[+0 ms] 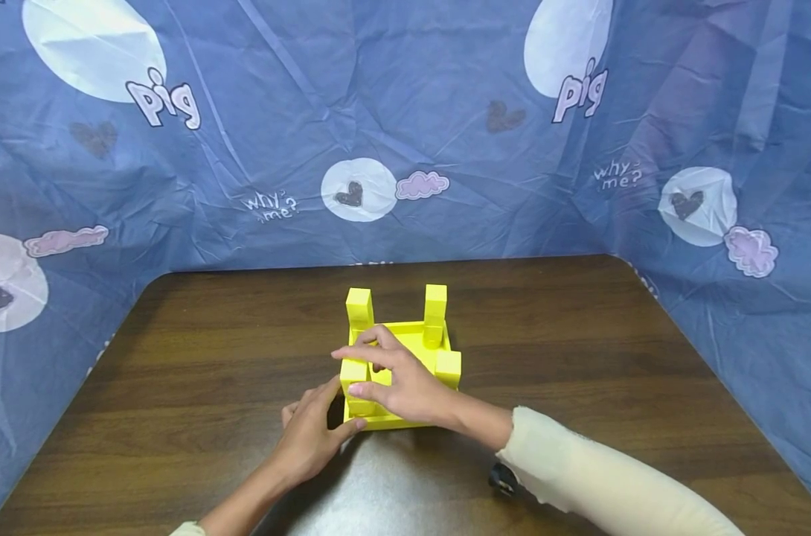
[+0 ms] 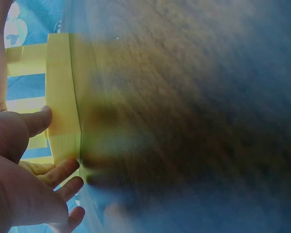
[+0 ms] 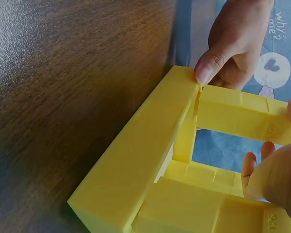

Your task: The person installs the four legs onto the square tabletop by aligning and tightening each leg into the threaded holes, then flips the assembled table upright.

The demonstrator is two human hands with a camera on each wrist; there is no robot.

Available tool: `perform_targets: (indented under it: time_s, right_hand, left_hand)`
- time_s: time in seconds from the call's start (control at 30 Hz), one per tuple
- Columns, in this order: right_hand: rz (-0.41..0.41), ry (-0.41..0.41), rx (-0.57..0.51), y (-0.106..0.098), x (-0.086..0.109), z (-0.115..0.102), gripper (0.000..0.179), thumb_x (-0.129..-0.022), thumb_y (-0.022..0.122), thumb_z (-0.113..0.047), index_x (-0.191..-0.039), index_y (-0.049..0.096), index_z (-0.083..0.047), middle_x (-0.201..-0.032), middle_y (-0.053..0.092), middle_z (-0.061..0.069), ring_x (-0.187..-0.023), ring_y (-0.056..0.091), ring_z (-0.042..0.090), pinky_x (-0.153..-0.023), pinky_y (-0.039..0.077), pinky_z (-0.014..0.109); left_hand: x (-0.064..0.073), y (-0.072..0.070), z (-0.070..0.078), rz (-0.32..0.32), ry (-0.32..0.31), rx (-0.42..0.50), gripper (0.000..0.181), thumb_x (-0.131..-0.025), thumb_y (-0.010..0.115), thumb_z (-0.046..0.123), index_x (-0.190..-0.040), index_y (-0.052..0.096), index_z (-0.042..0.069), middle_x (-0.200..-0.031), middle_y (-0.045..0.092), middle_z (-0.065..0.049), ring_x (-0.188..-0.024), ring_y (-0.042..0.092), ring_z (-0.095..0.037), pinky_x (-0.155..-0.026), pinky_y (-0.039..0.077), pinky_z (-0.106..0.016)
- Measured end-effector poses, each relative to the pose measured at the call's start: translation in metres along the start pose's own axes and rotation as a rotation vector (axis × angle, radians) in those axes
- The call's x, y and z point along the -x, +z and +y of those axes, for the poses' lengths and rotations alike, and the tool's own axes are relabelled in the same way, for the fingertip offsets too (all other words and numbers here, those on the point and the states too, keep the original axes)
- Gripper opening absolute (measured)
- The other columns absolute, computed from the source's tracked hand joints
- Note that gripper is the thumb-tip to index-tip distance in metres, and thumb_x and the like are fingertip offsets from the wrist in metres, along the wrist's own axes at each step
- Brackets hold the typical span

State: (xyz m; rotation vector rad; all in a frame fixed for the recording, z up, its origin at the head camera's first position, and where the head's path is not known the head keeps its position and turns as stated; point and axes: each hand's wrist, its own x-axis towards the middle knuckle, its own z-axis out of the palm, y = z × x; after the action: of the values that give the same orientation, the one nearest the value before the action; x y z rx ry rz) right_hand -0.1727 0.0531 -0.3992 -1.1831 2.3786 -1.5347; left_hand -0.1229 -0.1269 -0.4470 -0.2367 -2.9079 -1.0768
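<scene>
An upturned yellow toy table sits on the wooden tabletop, its square rimmed base (image 1: 402,423) down and several block legs standing up. My left hand (image 1: 308,439) grips the base's near left corner, thumb on the near side and fingers along the left side. With thumb and fingers, my right hand (image 1: 408,383) holds the upper part of the near left leg (image 1: 354,371). Seen from the right wrist, that leg (image 3: 242,111) stands in the corner beside the left thumb (image 3: 204,75). The right hand and forearm cover part of the base's inside.
The brown wooden table (image 1: 579,357) extends around the yellow piece. A blue printed cloth (image 1: 405,126) hangs behind it and along both sides. Beneath the right sleeve (image 1: 579,461), a small black object (image 1: 502,479) shows.
</scene>
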Motion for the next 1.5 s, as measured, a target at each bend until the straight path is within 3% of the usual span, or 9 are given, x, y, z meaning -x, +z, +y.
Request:
perform_targets:
  time_s: [0.17,0.27,0.37,0.47,0.7,0.9,1.03,1.23,1.5]
  right_hand:
    - [0.076,0.058,0.032,0.003,-0.003,-0.001,0.042,-0.076,0.082,-0.014,-0.114,0.063,-0.016,-0.111,0.047,-0.005,-0.096,0.048,0.014,-0.080,0.045,0.027]
    - [0.110,0.090,0.079,0.006,-0.005,-0.001,0.043,-0.072,0.086,-0.019,-0.099,0.054,-0.016,-0.105,0.043,-0.006,-0.089,0.045,0.014,-0.077,0.042,0.026]
    - [0.113,0.101,0.112,0.008,-0.006,-0.001,0.047,-0.072,0.086,-0.023,-0.095,0.046,-0.015,-0.104,0.040,-0.004,-0.094,0.043,0.014,-0.080,0.040,0.027]
    - [0.082,0.108,0.110,0.007,-0.005,-0.002,0.048,-0.074,0.085,-0.026,-0.102,0.047,-0.015,-0.112,0.039,-0.003,-0.104,0.041,0.014,-0.087,0.040,0.032]
    - [-0.034,0.066,0.079,-0.004,0.002,-0.005,0.055,-0.087,0.071,-0.023,-0.138,0.051,-0.024,-0.137,0.037,-0.001,-0.130,0.029,0.017,-0.101,0.035,0.046]
    - [-0.040,0.035,0.061,-0.007,0.003,-0.004,0.044,-0.092,0.064,-0.012,-0.135,0.056,-0.018,-0.139,0.042,0.001,-0.131,0.029,0.018,-0.102,0.036,0.041]
    - [0.020,0.063,0.045,-0.003,0.001,-0.004,0.036,-0.085,0.073,-0.012,-0.118,0.059,-0.016,-0.127,0.047,-0.003,-0.121,0.036,0.014,-0.097,0.040,0.036]
    - [0.055,0.077,0.037,0.000,-0.003,-0.001,0.039,-0.080,0.080,-0.019,-0.099,0.046,-0.014,-0.114,0.044,-0.001,-0.109,0.039,0.014,-0.092,0.039,0.034]
    - [-0.040,0.072,0.015,-0.006,0.003,0.002,0.044,-0.093,0.062,-0.025,-0.136,0.051,-0.023,-0.137,0.037,-0.004,-0.128,0.031,0.016,-0.102,0.034,0.046]
  left_hand:
    - [0.000,0.000,0.000,-0.005,-0.005,0.000,0.068,-0.081,0.078,0.026,-0.141,0.048,0.018,-0.134,0.058,-0.008,-0.121,0.049,-0.029,-0.091,0.023,-0.052]
    - [0.001,-0.001,0.001,-0.012,-0.015,0.007,0.071,-0.081,0.078,0.026,-0.143,0.046,0.017,-0.135,0.057,-0.008,-0.123,0.047,-0.029,-0.093,0.022,-0.052]
    - [0.001,-0.001,0.001,-0.013,-0.019,0.013,0.071,-0.081,0.078,0.026,-0.144,0.045,0.017,-0.136,0.056,-0.008,-0.123,0.047,-0.030,-0.094,0.020,-0.052]
    - [0.000,-0.001,0.000,-0.009,-0.011,0.015,0.068,-0.081,0.078,0.025,-0.141,0.048,0.017,-0.134,0.057,-0.008,-0.122,0.048,-0.029,-0.093,0.022,-0.052]
    - [0.001,-0.001,0.000,-0.006,-0.007,0.004,0.070,-0.081,0.078,0.026,-0.142,0.047,0.013,-0.134,0.057,-0.010,-0.123,0.048,-0.031,-0.094,0.022,-0.053]
    - [0.000,0.000,0.000,-0.012,-0.015,-0.001,0.072,-0.081,0.078,0.027,-0.144,0.045,0.011,-0.134,0.057,-0.011,-0.125,0.046,-0.032,-0.095,0.022,-0.053]
    - [0.000,0.000,0.000,-0.013,-0.022,-0.004,0.073,-0.081,0.078,0.028,-0.144,0.044,0.012,-0.135,0.056,-0.012,-0.125,0.047,-0.031,-0.095,0.021,-0.053]
    - [-0.002,0.001,0.000,-0.014,-0.018,0.006,0.072,-0.081,0.078,0.027,-0.144,0.045,0.017,-0.135,0.057,-0.008,-0.123,0.047,-0.030,-0.095,0.021,-0.052]
    - [-0.002,0.002,0.001,-0.008,-0.022,0.001,0.073,-0.081,0.078,0.027,-0.144,0.044,0.013,-0.131,0.059,-0.009,-0.123,0.048,-0.031,-0.095,0.022,-0.052]
